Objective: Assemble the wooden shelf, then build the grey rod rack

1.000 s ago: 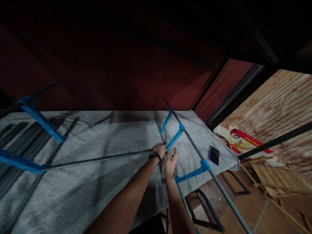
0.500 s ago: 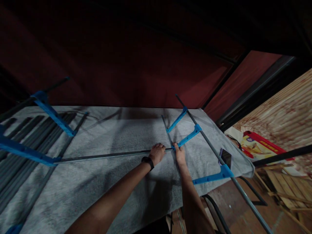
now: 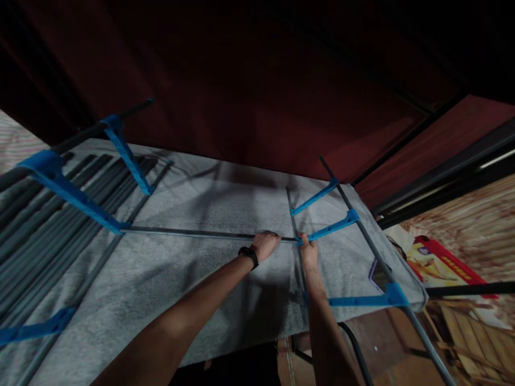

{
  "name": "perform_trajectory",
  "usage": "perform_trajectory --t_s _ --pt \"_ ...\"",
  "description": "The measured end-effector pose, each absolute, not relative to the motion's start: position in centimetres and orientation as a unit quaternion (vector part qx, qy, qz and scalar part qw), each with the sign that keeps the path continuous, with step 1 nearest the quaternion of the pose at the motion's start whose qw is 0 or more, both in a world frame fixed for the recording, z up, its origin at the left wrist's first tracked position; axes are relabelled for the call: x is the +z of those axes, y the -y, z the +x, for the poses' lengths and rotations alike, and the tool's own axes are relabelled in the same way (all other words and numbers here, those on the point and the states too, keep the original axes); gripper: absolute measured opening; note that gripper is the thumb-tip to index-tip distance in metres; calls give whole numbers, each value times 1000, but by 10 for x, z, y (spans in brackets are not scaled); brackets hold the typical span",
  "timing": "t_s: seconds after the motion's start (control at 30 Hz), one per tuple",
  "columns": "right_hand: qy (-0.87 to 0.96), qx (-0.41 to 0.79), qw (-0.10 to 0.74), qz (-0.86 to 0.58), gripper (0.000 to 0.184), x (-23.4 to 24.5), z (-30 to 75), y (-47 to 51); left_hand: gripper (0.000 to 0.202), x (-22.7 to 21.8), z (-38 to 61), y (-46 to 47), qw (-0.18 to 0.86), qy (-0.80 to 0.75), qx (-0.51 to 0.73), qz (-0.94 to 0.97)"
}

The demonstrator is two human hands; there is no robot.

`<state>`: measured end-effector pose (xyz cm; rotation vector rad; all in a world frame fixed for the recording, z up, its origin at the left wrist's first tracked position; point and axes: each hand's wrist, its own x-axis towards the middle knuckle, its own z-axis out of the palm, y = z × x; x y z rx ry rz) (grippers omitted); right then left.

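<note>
Grey crossbar is gripped near its right end by left hand, fingers curled over it. Blue bracket is held at its lower end, under right hand's closed fingers, above grey cloth.

1. Six blue brackets were counted, three at each end.
2. Four side rails were seen, two per end.
3. One crossbar was shown.
4. Two hands were visible.
5. One wristband, one phone and one red-yellow box were noted.
</note>
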<state>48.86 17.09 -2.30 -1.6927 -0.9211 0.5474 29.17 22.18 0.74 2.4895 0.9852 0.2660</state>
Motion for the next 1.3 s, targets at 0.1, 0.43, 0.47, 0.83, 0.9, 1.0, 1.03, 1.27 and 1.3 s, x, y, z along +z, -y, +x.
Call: perform_trajectory --t_s 0.1,0.43,0.47,0.83,0.9,1.0,1.03,1.27,1.3 --pt "373 223 528 -730 50 -22 481 -169 28 6 290 -219 207 -357 96 906" --pt "350 156 511 -770 46 -22 457 -167 31 4 283 -216 183 -353 95 913" --pt "350 155 509 -771 47 -22 456 -168 32 3 282 -216 180 -352 96 913" --pt "337 167 511 -773 58 -27 450 -168 34 2 279 -209 163 -361 92 913" --pt "338 173 515 -769 57 -28 451 -169 37 3 280 -209 161 -362 90 914" --pt "340 179 521 -762 57 -26 456 -175 37 5 282 -212 166 -360 90 914" --pt "343 179 523 -759 57 -24 458 -179 38 6 283 -213 168 -359 93 913" --pt "375 197 538 -729 50 -10 455 -211 36 14 277 -235 180 -376 111 902" --pt "374 196 538 -730 49 -11 453 -213 34 15 275 -236 178 -377 111 902"
